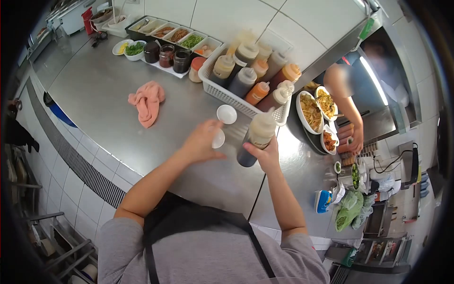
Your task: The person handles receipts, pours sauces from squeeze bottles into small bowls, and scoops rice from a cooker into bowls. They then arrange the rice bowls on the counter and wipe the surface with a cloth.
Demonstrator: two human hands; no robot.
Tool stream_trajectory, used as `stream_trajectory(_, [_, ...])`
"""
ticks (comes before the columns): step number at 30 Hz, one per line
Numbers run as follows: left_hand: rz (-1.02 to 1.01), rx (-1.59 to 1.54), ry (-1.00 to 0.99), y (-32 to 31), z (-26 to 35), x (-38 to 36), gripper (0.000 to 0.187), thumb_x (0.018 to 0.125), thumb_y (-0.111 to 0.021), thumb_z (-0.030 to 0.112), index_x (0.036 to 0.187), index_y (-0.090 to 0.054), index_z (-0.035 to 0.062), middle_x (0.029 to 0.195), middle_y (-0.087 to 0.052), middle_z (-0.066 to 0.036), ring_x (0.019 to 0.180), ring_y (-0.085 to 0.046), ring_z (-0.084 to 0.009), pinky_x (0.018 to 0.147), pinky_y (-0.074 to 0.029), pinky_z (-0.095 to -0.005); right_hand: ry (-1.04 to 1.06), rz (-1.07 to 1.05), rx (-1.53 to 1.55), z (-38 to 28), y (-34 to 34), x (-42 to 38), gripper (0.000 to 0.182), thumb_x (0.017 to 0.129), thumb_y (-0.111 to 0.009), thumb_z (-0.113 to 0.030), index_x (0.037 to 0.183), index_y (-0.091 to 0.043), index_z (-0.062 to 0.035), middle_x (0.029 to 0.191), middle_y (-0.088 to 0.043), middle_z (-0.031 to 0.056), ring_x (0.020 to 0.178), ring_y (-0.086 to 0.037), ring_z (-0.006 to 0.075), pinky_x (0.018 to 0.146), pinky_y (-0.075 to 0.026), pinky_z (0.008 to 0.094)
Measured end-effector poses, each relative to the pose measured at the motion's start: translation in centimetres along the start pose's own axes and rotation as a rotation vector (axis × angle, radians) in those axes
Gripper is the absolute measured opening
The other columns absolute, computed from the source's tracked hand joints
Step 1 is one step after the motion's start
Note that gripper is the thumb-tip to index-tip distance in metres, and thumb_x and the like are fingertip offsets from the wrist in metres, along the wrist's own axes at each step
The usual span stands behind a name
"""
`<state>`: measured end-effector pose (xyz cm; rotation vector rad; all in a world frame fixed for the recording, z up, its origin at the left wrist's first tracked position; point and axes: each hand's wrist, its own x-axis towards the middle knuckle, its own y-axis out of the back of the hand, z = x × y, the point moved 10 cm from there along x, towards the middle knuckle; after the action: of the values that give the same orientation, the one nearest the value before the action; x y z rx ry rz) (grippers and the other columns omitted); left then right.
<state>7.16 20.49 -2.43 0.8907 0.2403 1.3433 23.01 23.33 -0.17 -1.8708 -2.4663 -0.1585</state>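
My right hand [266, 155] grips a squeeze bottle of dark sauce [255, 137], tilted over the steel counter [99, 90]. Its nozzle points up toward the white basket. My left hand [201, 141] holds a small white dish [218, 138] right beside the bottle. A second small white dish [226, 114] sits on the counter just beyond my left hand.
A white basket [215, 90] holds several sauce bottles. A pink cloth [148, 101] lies to the left. Jars and trays of toppings [177, 38] line the back wall. Another person's arm [347, 106] reaches down by plates of food [310, 112] on the right.
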Motion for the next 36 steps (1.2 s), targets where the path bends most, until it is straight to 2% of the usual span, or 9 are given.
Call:
stream_trajectory(1, [-0.025,0.138,0.195,-0.4,-3.4,-0.9,0.095,0.050,-0.081,0.037,0.126,-0.035,0.0031,0.123,-0.038,-0.016,0.110,-0.041,-0.0348,0.090,-0.037,-0.0419,0.000,-0.062,-0.272,-0.1,-0.5,-0.3,0.069,0.063,-0.076,-0.016,0.120,-0.041,-0.0027,0.108,-0.056,0.0110,0.098,-0.054,0.0199,0.085,-0.043,0.0324])
stream_trajectory(2, [-0.027,0.138,0.203,-1.0,-4.1,-1.4,0.095,0.050,-0.081,0.037,0.126,-0.035,0.0031,0.123,-0.038,-0.016,0.110,-0.041,-0.0348,0.090,-0.037,-0.0419,0.005,-0.127,-0.546,0.1,-1.1,-0.6,0.067,0.063,-0.076,-0.019,0.118,-0.042,-0.0020,0.107,-0.056,0.0111,0.098,-0.054,0.0196,0.084,-0.044,0.0318])
stream_trajectory(4, [0.045,0.249,0.287,-1.2,-5.4,-2.2,0.092,0.048,-0.081,0.038,0.123,-0.040,0.0031,0.117,-0.042,-0.014,0.106,-0.043,-0.0305,0.089,-0.036,-0.0401,0.069,-0.156,-0.629,0.0,-1.7,-0.6,0.064,0.063,-0.075,-0.022,0.116,-0.044,-0.0041,0.102,-0.057,0.0127,0.096,-0.056,0.0234,0.082,-0.045,0.0337])
stream_trajectory(8, [0.089,0.258,0.327,-2.7,-5.8,-1.7,0.086,0.048,-0.080,0.037,0.118,-0.044,0.0030,0.111,-0.045,-0.012,0.104,-0.043,-0.0278,0.087,-0.035,-0.0384,0.012,-0.315,-1.222,1.2,-2.7,-0.4,0.065,0.060,-0.074,-0.023,0.116,-0.045,-0.0105,0.095,-0.055,0.0131,0.089,-0.055,0.0304,0.077,-0.044,0.0406])
stream_trajectory(11, [0.081,0.266,0.312,-2.9,-5.4,-1.1,0.078,0.049,-0.080,0.035,0.113,-0.048,0.0037,0.104,-0.047,-0.009,0.101,-0.043,-0.0260,0.084,-0.035,-0.0373,0.101,-0.340,-1.527,1.8,-3.1,0.2,0.054,0.059,-0.068,-0.013,0.109,-0.048,-0.0092,0.095,-0.055,0.0096,0.089,-0.052,0.0290,0.070,-0.042,0.0391])
stream_trajectory(13, [0.116,0.251,0.292,-2.2,-4.7,-1.1,0.071,0.049,-0.079,0.031,0.108,-0.050,0.0058,0.101,-0.047,-0.009,0.098,-0.044,-0.0273,0.082,-0.035,-0.0380,0.366,-0.386,-1.718,1.7,-4.6,0.3,0.041,0.067,-0.061,-0.012,0.107,-0.051,-0.0095,0.090,-0.053,0.0079,0.085,-0.050,0.0247,0.069,-0.039,0.0371])
stream_trajectory(16, [0.132,0.236,0.268,-1.7,-4.2,-0.9,0.071,0.048,-0.080,0.029,0.108,-0.050,0.0062,0.100,-0.047,-0.009,0.097,-0.044,-0.0267,0.082,-0.035,-0.0377,0.620,-0.383,-1.858,0.7,-6.6,0.6,0.033,0.072,-0.055,-0.012,0.105,-0.053,-0.0079,0.086,-0.052,0.0061,0.082,-0.050,0.0219,0.069,-0.037,0.0356])
stream_trajectory(22, [0.138,0.233,0.280,-0.9,-4.1,-1.2,0.072,0.048,-0.080,0.031,0.108,-0.052,0.0047,0.101,-0.048,-0.008,0.098,-0.044,-0.0244,0.082,-0.034,-0.0361,0.770,-0.475,-1.848,-0.6,-8.6,0.9,0.033,0.070,-0.056,-0.012,0.102,-0.054,-0.0051,0.082,-0.052,0.0048,0.079,-0.050,0.0203,0.069,-0.036,0.0331])
stream_trajectory(36, [0.116,0.241,0.308,-1.6,-4.4,-1.4,0.072,0.049,-0.080,0.033,0.109,-0.052,0.0044,0.101,-0.047,-0.008,0.099,-0.044,-0.0256,0.084,-0.034,-0.0366,0.689,-0.513,-1.833,-0.3,-8.2,1.3,0.030,0.070,-0.055,-0.012,0.099,-0.055,-0.0049,0.081,-0.054,0.0051,0.080,-0.051,0.0205,0.069,-0.036,0.0331])
